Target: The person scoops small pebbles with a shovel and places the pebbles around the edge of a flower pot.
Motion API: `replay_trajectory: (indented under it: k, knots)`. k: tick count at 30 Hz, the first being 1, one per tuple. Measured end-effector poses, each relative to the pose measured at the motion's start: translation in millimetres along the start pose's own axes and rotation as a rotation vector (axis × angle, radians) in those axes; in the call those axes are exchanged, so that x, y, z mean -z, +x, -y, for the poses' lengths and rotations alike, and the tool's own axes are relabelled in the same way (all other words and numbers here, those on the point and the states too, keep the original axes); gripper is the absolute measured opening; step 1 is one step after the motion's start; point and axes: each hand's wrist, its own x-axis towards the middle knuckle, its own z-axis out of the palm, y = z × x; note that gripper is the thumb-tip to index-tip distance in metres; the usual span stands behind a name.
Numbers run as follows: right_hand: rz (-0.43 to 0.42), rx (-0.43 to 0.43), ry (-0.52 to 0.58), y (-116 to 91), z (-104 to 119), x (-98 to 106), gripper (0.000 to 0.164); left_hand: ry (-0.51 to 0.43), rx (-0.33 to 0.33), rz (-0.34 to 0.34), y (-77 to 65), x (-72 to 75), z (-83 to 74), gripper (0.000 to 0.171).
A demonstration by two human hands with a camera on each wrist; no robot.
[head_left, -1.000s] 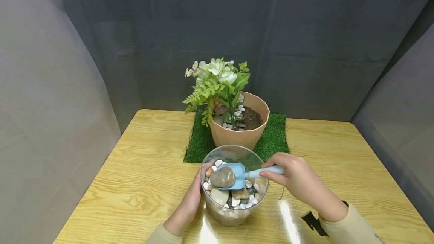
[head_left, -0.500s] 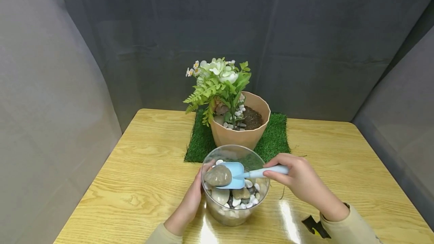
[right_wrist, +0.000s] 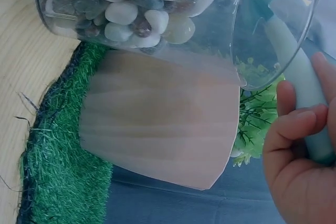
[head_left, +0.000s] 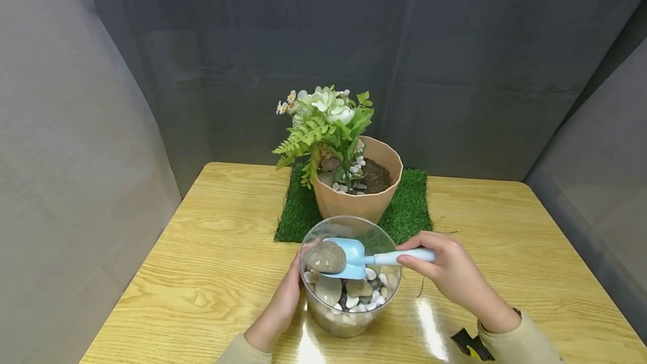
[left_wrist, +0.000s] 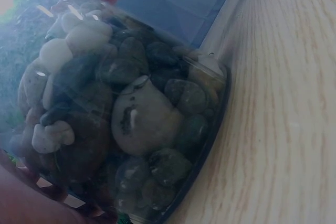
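My right hand (head_left: 450, 271) grips the handle of a light blue shovel (head_left: 356, 263) from the right. Its blade is inside a clear round jar (head_left: 343, 322), over the pebbles. A large grey-brown stone (head_left: 326, 257) sits at the blade's far end, close to the jar's left wall. In the right wrist view, fingers (right_wrist: 299, 129) are curled round the pale handle (right_wrist: 302, 80). My left hand (head_left: 285, 296) holds the jar's left side, its fingers reaching round behind. White, grey and brown pebbles (left_wrist: 144, 119) show through the wall in the left wrist view.
Behind the jar, a peach flowerpot (head_left: 354, 206) with soil, stones, white flowers and ferns (head_left: 323, 117) stands on a green turf mat (head_left: 411, 206). A black and yellow piece (head_left: 472, 344) lies by the right sleeve. Dark cloth (head_left: 455, 72) closes off the table's back.
The shovel has shifted slightly right, and its blade sits a little higher. The large stone has moved left toward the blade's edge and the jar wall. The left hand has stayed put.
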Motion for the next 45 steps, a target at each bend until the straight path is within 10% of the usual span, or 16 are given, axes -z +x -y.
replay_trajectory:
  k: [45]
  knots:
    - [-0.129, -0.086, 0.039, -4.4, 10.1, -4.3, 0.021, -0.032, 0.034, -0.053, -0.1, -3.0, 3.6, 0.07]
